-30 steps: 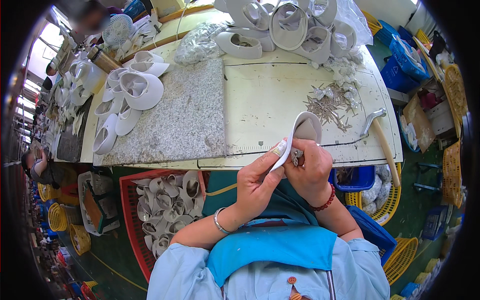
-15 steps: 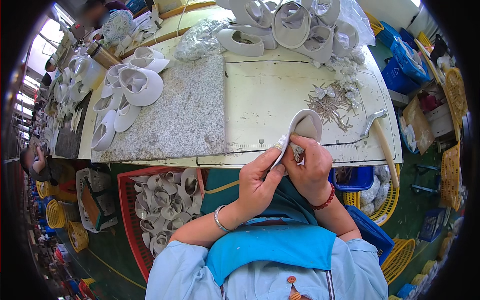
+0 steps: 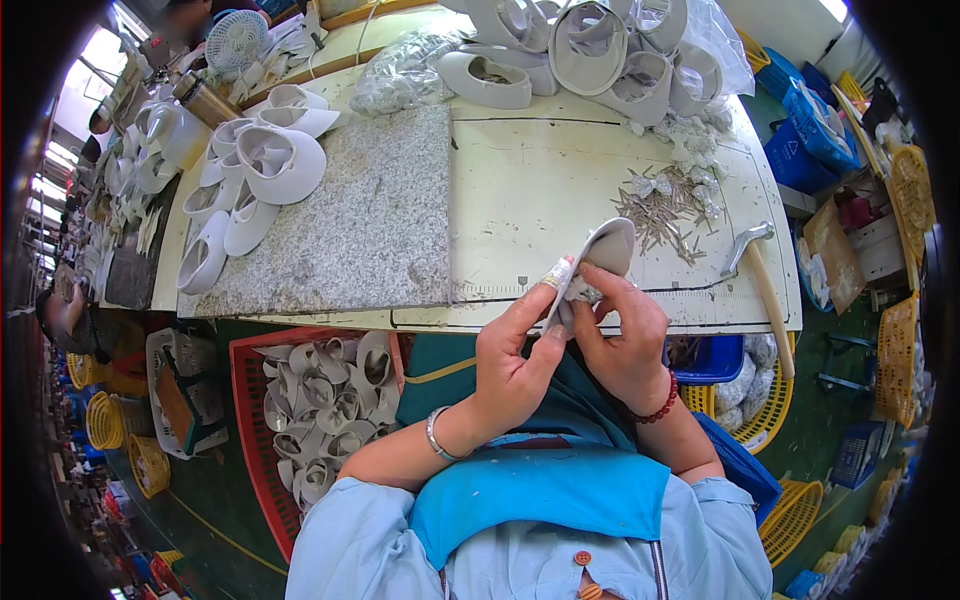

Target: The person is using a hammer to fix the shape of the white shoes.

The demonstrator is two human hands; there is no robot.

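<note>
Just above the table's front edge I hold a white shoe upper (image 3: 608, 248), tilted up on its edge. My left hand (image 3: 512, 365) is closed on its left side, thumb low and fingers behind; white wrapping covers a fingertip. On the other side, my right hand (image 3: 630, 345) pinches at the upper with bent fingers. A small glittery white piece (image 3: 583, 291) shows between the right fingers, partly hidden. A pile of thin brownish strips (image 3: 655, 215) with sparkly ornaments lies beyond. At the right, a hammer (image 3: 762, 280) with a wooden handle rests across the table edge.
Stone slab (image 3: 370, 220) covers the table's left part, with several white uppers (image 3: 275, 165) along its left side. More uppers (image 3: 588, 50) are stacked at the back beside a plastic bag (image 3: 405, 75). Below stand a red crate (image 3: 250, 425) of uppers and a blue bin (image 3: 715, 362).
The upper has turned slightly, showing a narrower face, and its lower end has come nearer my left thumb. Both hands keep their hold. The view has shifted slightly.
</note>
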